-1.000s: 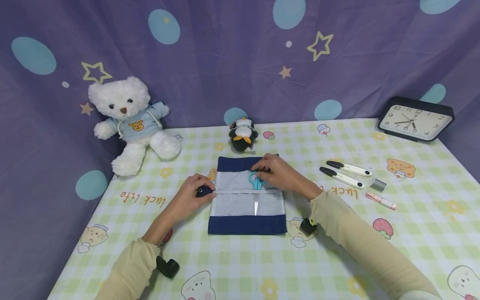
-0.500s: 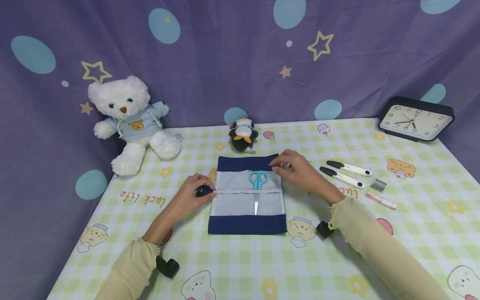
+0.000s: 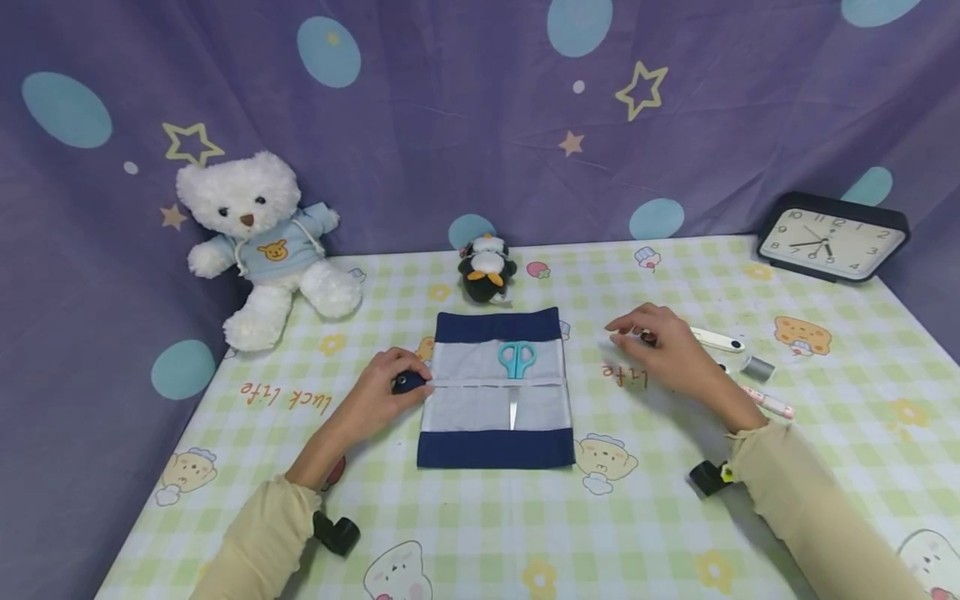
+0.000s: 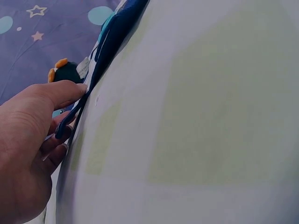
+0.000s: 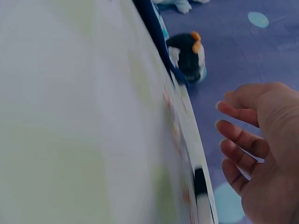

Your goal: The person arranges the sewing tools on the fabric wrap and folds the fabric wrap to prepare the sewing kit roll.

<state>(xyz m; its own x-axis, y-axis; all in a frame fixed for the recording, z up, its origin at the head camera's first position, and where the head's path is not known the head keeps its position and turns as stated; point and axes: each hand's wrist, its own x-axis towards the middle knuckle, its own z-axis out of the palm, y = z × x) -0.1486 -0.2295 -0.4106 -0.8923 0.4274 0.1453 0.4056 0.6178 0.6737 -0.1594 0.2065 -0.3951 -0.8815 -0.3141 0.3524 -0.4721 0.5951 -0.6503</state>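
Note:
A fabric organizer (image 3: pixel 495 450) with navy bands and a pale grey inside lies unfolded on the table. Teal-handled scissors (image 3: pixel 517 358) are tucked under its middle strip, blade pointing toward the front. At the organizer's left edge, my left hand (image 3: pixel 386 385) pinches its navy snap tab (image 3: pixel 408 382); the left wrist view shows thumb and fingers (image 4: pixel 70 93) on the navy cloth. My right hand (image 3: pixel 667 346) holds nothing, fingers loosely bent, above the table right of the organizer. It partly hides slim white tools with black ends (image 3: pixel 716 340).
Beyond the right hand lie a grey thread spool (image 3: pixel 757 368) and a pink-and-white stick (image 3: pixel 772 403). A penguin plush (image 3: pixel 486 271) sits behind the organizer. A white teddy bear (image 3: pixel 262 242) is at back left, a black-framed clock (image 3: pixel 832 237) at back right.
My right hand has left the scissors' handles and moved right, toward the white tools. The scissors stay in the organizer. My left hand has kept its place.

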